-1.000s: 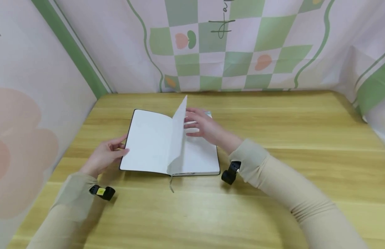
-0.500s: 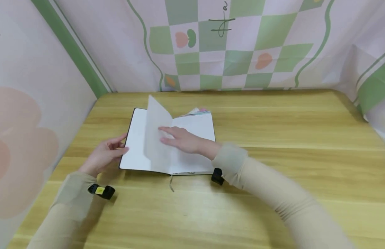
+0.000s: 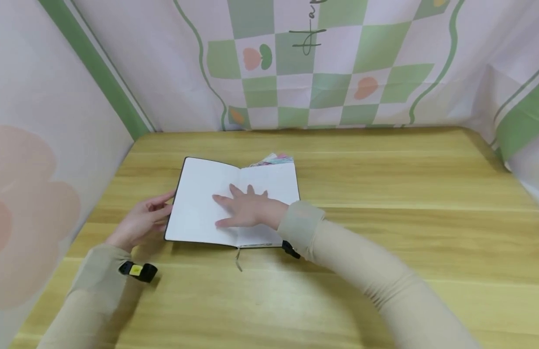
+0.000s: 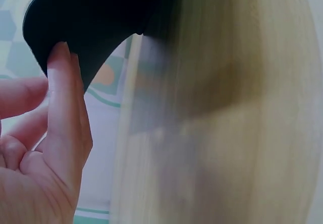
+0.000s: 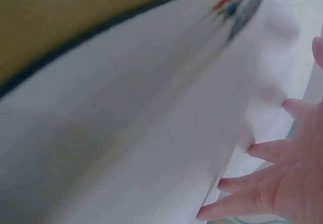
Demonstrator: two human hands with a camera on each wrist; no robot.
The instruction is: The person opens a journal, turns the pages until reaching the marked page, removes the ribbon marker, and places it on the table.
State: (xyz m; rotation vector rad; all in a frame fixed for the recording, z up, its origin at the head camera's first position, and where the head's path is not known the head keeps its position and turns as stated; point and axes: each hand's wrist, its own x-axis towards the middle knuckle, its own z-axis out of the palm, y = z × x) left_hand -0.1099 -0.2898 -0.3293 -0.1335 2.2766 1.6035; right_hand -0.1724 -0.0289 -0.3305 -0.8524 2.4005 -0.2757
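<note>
An open notebook (image 3: 198, 201) with blank white pages and a dark cover (image 4: 101, 12) lies on the table. My right hand (image 3: 247, 209) rests across the middle of the spread, fingers splayed. In the right wrist view, the fingertips (image 5: 253, 150) touch the page. At the left edge is my left hand (image 3: 140, 220). A straight finger (image 4: 63, 88) touches the underside of the raised left cover, and the thumb is beside the edge, off the page. A thin ribbon bookmark (image 3: 238, 261) hangs from the spine. Colourful papers (image 3: 276, 159) stick out at the top right.
The wooden table (image 3: 404, 194) extends right and toward me. A patterned cloth (image 3: 330, 63) hangs behind it, with another cloth panel (image 3: 38, 97) on the left. Each wrist wears a black strap device, the left one (image 3: 138, 271) with a yellow label.
The raised page has gone from right to left and now lies flat. My right hand moved left with it and spread onto the pages. The left thumb has come off the page.
</note>
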